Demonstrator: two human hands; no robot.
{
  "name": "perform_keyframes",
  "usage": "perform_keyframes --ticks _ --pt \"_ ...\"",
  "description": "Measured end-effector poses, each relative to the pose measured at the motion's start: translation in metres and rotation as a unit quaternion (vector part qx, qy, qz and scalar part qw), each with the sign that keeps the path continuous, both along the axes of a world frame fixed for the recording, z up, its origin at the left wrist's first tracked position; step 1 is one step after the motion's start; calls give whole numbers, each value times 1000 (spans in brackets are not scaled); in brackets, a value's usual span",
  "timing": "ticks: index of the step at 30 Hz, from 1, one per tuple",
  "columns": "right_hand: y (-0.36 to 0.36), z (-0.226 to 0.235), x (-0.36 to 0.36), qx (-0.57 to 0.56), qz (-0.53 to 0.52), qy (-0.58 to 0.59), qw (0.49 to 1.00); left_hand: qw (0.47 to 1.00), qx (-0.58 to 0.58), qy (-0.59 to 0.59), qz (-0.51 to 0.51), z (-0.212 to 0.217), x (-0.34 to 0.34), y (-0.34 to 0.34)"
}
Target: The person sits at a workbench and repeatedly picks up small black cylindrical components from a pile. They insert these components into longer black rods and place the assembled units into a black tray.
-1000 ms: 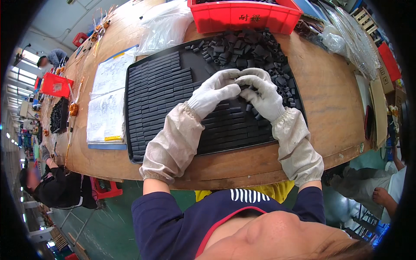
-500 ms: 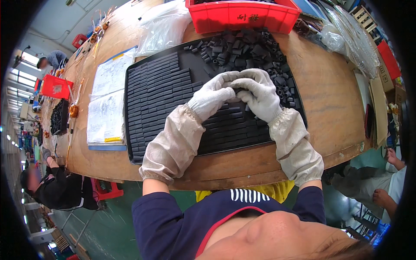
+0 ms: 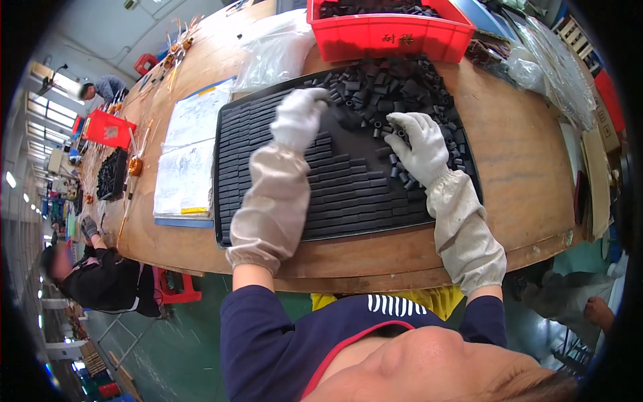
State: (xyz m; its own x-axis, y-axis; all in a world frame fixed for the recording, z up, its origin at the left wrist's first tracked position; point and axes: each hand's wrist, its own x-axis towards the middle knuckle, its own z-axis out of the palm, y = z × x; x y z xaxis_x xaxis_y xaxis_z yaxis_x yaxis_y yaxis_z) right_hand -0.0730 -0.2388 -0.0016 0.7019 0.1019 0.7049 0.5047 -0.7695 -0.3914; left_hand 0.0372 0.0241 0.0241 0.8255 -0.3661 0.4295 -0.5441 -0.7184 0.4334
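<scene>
Both my hands wear white knit gloves below pale cloth sleeve covers. My left hand (image 3: 298, 117) is over the upper part of a black tray (image 3: 216, 201), by the far ends of the laid rows; its fingers are smeared by motion. At the loose pile, my right hand (image 3: 423, 149) has thumb and fingertips parted in a curve, with short black tubes (image 3: 402, 133) showing between them. Neat rows of black tubes (image 3: 341, 194) fill the tray's left and front. Loose black sleeves and tubes (image 3: 382, 87) heap at its far right.
Behind the tray stands a red bin (image 3: 395, 40) of black pieces. Clear plastic bags (image 3: 278, 57) and a paper folder (image 3: 184, 174) lie to the left. At far left are a red crate (image 3: 107, 128) and a seated co-worker (image 3: 100, 281). Cardboard (image 3: 593, 174) stands at right.
My hands, together over the tray's middle before, have parted. The left went up and left, the right a little right to the loose pile. The whole view shifted slightly.
</scene>
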Motion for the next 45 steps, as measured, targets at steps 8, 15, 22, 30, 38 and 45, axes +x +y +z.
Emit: perform_keyframes --ticks 8,15,22,30,38,45 --pt "-10 -4 4 6 -8 -3 1000 950 304 -14 75 -15 45 31" --pt "-29 -3 12 60 -80 -33 994 924 363 -104 67 -13 36 31" --pt "-50 -6 15 1 -147 49 988 985 158 -53 -55 7 -42 -31" --pt "-46 14 -1 -145 -46 148 977 970 232 15 -71 3 -74 -72" --pt "-39 9 1 -142 -38 62 987 992 51 92 -68 -13 -66 -65" --pt "-31 4 8 -26 -6 27 999 993 68 53 -84 -16 -67 -60"
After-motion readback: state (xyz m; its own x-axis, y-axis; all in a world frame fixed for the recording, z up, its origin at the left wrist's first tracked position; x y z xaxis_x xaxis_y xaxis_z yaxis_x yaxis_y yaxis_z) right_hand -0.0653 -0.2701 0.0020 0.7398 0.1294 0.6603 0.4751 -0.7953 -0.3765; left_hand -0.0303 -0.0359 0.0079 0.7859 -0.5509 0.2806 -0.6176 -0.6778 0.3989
